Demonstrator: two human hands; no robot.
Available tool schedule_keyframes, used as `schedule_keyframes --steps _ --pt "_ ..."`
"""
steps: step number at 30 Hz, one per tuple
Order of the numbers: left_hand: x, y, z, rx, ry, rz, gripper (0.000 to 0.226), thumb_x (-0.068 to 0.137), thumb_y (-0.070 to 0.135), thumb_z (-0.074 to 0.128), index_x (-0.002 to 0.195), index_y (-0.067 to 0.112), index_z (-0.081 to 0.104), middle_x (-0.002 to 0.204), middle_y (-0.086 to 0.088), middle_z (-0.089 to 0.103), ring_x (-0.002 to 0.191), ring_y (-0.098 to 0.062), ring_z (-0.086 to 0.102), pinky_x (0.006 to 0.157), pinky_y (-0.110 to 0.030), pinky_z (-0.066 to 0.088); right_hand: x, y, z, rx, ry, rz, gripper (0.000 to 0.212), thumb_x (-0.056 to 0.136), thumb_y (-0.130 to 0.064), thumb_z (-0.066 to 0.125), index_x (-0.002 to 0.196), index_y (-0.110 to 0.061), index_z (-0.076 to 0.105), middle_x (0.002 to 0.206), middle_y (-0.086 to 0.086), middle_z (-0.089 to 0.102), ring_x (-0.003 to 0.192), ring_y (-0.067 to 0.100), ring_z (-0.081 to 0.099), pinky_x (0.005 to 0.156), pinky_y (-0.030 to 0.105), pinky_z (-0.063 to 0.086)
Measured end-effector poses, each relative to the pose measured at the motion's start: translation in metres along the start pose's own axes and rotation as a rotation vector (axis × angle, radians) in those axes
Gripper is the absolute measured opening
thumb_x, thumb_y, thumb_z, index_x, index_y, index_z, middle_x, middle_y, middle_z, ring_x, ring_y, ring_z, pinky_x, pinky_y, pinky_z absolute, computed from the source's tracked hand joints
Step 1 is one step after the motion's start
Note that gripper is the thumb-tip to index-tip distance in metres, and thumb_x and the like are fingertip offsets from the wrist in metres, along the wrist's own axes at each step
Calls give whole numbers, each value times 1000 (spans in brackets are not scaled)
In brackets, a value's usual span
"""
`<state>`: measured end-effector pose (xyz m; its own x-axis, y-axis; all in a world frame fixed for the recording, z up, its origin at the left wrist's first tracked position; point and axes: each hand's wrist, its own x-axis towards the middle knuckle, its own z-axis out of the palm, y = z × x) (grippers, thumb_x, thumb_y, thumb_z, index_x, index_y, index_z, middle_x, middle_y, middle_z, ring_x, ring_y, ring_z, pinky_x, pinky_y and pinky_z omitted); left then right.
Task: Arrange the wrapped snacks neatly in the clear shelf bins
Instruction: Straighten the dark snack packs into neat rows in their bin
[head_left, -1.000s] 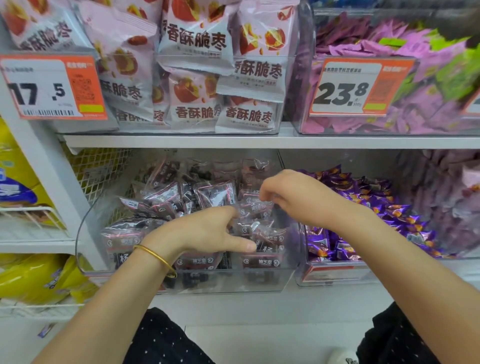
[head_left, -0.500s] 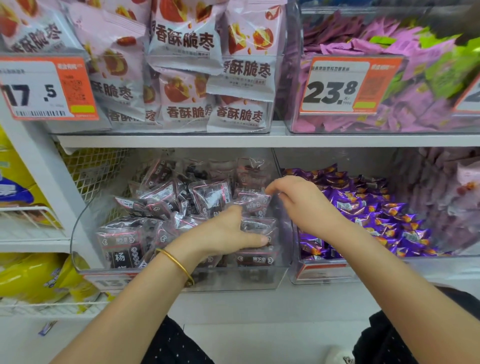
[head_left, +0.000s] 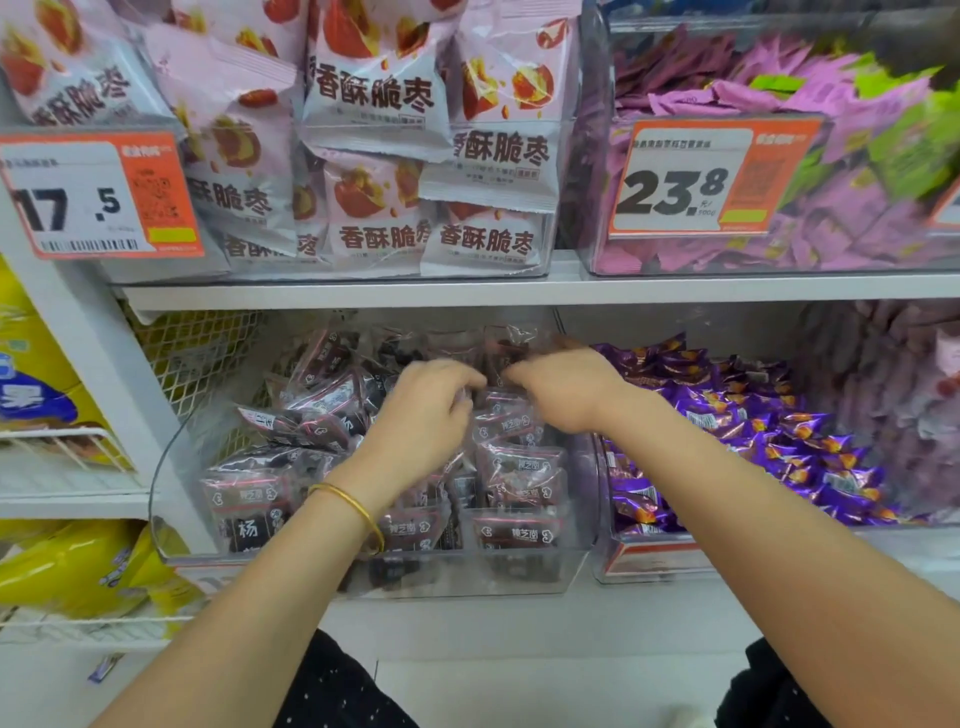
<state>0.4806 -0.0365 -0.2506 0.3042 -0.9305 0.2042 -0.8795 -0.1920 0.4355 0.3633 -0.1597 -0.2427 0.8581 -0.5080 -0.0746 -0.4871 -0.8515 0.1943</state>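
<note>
Gripping dark snack packets (head_left: 519, 467) in clear bin (head_left: 467, 584), curled hands (head_left: 421, 410) (head_left: 563, 395) nearly touch.

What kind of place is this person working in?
Most likely a shop's snack aisle, perhaps a bulk snack store. Orange price tags hang on clear bins full of wrapped snacks, set on white shelves; the left hand and right hand are down among one bin's dark packets.
</note>
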Motion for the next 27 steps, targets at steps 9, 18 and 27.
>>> schedule_keyframes --steps 9,18,27 --pt "51 -5 17 189 -247 -154 25 99 24 37 115 13 52 119 -12 58 114 -33 49 101 -45 31 29 13 1 164 188 117 54 84 -5 50 135 -13 38 130 14 49 114 36 51 91 43 47" --pt "51 -30 13 -220 -226 -115 5 85 24 63 89 25 60 101 2 62 93 -18 58 87 -35 48 23 19 4 299 -25 57 50 81 -29 65 127 -20 49 125 5 53 110 27 55 90 40 49" --pt "55 -27 10 -261 -317 -101 6 91 15 53 90 20 58 83 4 57 71 -14 52 66 -26 42 25 17 -7 292 -167 27 49 86 -29 65 130 -15 49 129 8 55 112 26 55 92 38 47"
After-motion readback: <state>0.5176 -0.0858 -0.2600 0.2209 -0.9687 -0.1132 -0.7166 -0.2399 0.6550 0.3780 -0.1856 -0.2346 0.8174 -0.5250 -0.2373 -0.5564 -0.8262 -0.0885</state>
